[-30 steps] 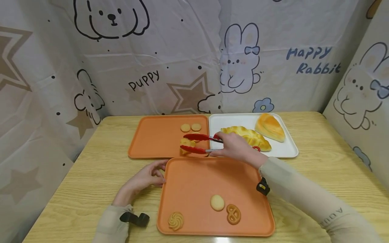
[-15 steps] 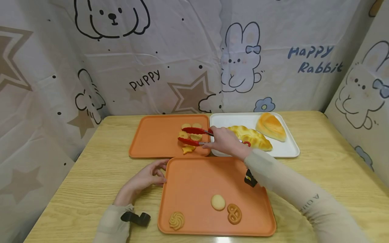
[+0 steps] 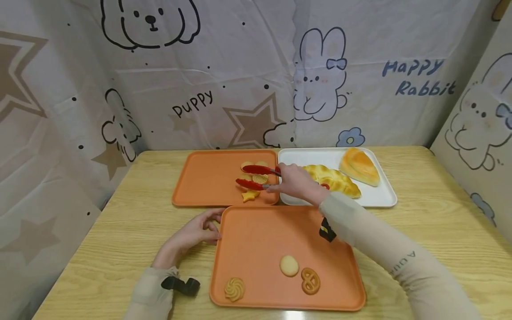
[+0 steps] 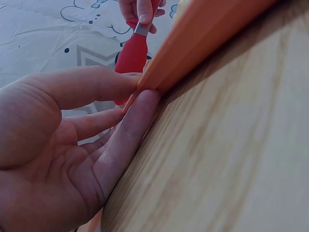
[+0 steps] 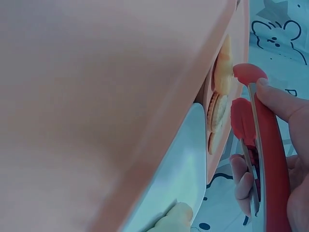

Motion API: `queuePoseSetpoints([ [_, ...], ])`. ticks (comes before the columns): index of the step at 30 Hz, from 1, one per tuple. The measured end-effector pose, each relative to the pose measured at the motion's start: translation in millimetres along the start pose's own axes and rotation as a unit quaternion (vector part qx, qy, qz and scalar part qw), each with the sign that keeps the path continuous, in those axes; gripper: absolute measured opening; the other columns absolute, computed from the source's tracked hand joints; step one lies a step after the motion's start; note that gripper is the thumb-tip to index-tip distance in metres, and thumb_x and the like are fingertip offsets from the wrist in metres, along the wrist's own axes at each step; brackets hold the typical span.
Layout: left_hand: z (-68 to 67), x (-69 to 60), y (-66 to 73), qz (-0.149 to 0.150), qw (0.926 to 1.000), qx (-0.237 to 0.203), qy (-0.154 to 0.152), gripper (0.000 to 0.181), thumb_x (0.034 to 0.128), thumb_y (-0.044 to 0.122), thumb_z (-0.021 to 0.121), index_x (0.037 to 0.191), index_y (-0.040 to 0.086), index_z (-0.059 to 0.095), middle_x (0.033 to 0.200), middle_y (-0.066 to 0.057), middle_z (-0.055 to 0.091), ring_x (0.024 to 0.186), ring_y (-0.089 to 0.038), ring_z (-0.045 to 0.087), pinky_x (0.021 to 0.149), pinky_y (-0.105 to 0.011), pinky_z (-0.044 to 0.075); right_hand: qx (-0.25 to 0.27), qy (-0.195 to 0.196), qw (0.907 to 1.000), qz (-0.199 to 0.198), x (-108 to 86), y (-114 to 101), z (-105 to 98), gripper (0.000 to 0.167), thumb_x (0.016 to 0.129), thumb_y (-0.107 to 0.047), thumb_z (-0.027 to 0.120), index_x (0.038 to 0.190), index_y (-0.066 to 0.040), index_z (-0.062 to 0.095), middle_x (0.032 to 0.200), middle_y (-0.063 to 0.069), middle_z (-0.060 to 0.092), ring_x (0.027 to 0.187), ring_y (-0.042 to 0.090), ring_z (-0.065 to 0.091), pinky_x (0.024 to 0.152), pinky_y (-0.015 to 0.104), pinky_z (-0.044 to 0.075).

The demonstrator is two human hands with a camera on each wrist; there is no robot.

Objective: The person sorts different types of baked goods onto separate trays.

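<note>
Red tongs (image 3: 258, 170): they were in the right hand (image 3: 296, 180), with their two ends spread over the cookies of the rear orange tray (image 3: 212, 178); whether these ends touched any cookie, I could not tell.
Right hand: it gripped the tongs, the thumb lying along one arm of them.
Left hand (image 3: 198, 231): it pinched the left rim of the front orange tray (image 3: 256, 240), near the far corner.
Rear orange tray: at its right side were a star-shaped cookie (image 3: 250, 195), close to the near rim, a textured cookie (image 3: 261, 179) behind it, and two round cookies (image 3: 262, 163) farther back, partly hidden by the tongs.
Front orange tray: it carried a plain cookie (image 3: 289, 266), a pretzel cookie (image 3: 310, 281) just beside it, and a swirled cookie (image 3: 234, 290) well apart, near the left corner.
White tray (image 3: 294, 155): it lay right of the rear orange tray and held a braided bread (image 3: 336, 181) and a triangular bread (image 3: 359, 166).
Wooden table (image 3: 120, 240): it was under all three trays.
Printed cloth (image 3: 240, 53): it hung behind, with puppy and rabbit drawings.
</note>
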State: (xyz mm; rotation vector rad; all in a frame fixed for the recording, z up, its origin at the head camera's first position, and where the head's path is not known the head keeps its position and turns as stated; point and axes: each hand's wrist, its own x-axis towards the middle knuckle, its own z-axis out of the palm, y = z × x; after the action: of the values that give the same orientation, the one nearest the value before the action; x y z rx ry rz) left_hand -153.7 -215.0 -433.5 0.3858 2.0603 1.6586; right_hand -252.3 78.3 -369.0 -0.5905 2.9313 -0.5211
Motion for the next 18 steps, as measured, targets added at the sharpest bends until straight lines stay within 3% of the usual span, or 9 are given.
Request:
queuePoseSetpoints([
  [9, -1.8, 1.6, 1.0, -0.001, 1.0, 0.004, 0.0, 0.069, 0.0819, -0.002, 0.06, 0.141, -0.002, 0.025, 0.12, -0.024, 0.037, 0.078, -0.012, 0.055, 0.067, -0.032, 0.055, 0.021, 0.014, 0.9997, -0.002, -11.9, 6, -8, 0.06, 0.069, -0.049, 0.073, 0.103, -0.002, 0.057, 0.071, 0.005, 0.056, 0.058, 0.018, 0.048, 0.049, 0.026, 0.039],
  [18, 0.0, 0.9, 0.3, 0.0, 1.0, -0.001, -0.003, 0.067, 0.0829, -0.002, 0.058, 0.141, -0.004, 0.024, 0.121, -0.025, 0.036, 0.079, -0.012, 0.054, 0.067, -0.032, 0.054, 0.015, 0.023, 0.9996, -0.006, -42.3, 14, -14, 0.061, 0.067, -0.049, 0.075, 0.105, -0.005, 0.057, 0.083, 0.007, 0.062, 0.066, 0.019, 0.052, 0.055, 0.028, 0.044],
])
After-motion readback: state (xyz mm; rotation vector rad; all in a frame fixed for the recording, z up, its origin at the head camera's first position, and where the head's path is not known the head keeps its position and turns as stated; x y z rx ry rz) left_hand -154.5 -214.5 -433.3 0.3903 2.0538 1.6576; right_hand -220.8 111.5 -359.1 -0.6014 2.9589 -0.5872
